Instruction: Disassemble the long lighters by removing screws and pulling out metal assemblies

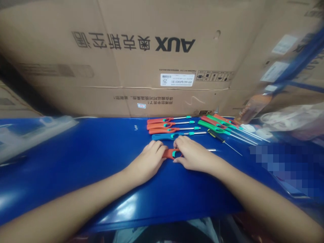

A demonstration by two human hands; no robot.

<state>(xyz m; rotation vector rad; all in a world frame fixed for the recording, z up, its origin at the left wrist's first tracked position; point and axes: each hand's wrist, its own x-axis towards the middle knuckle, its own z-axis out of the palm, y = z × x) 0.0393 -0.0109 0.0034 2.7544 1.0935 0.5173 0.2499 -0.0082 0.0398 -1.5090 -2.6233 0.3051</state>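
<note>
Both of my hands hold one red long-necked lighter (pixel 169 154) low over the blue table. My left hand (pixel 149 160) is closed round the end of its handle. My right hand (pixel 191 153) grips it near the teal trigger, and the bare metal tube sticks out to the right beyond the fingers. Just behind lies a blue lighter (pixel 162 136) with a teal piece on its tube. Several red-orange lighters (pixel 159 126) lie in a row past that one. A screwdriver (pixel 216 135) with a black and yellow handle rests to the right of my right hand.
Green and red lighters (pixel 212 126) lie in a bunch at the back right. Beyond them stands a tilted bottle (pixel 254 108) beside a plastic bag (pixel 286 118). A large cardboard box (pixel 141 67) walls off the table's back. Clear plastic (pixel 32 135) lies at the left.
</note>
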